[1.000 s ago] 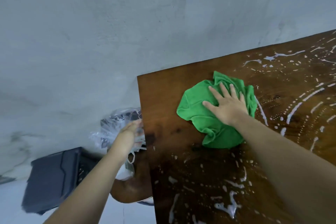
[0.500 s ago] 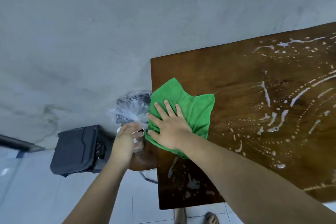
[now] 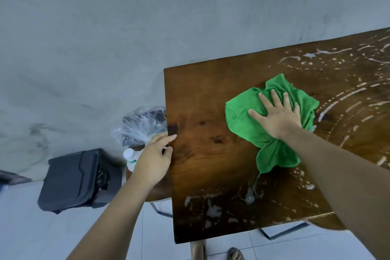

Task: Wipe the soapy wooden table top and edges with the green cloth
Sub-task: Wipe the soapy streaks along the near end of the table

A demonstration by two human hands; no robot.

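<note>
A dark wooden table top (image 3: 206, 154) fills the right half of the view, with white soap streaks at its right side and along the near edge. The crumpled green cloth (image 3: 242, 120) lies on the table's middle. My right hand (image 3: 276, 116) presses flat on the cloth with fingers spread. My left hand (image 3: 154, 158) rests against the table's left edge, fingers curled onto the wood. The left part of the top around the cloth looks wet and free of soap.
Left of the table stands a round stool holding a clear plastic bag (image 3: 139, 129) and a plastic bottle (image 3: 130, 157). A black case (image 3: 78, 179) sits on the pale tiled floor against the grey wall. A sandalled foot (image 3: 235, 254) shows below the near edge.
My right hand has slid the cloth from the table's left edge back toward the middle. My left hand has moved from the stool side onto the table's left edge.
</note>
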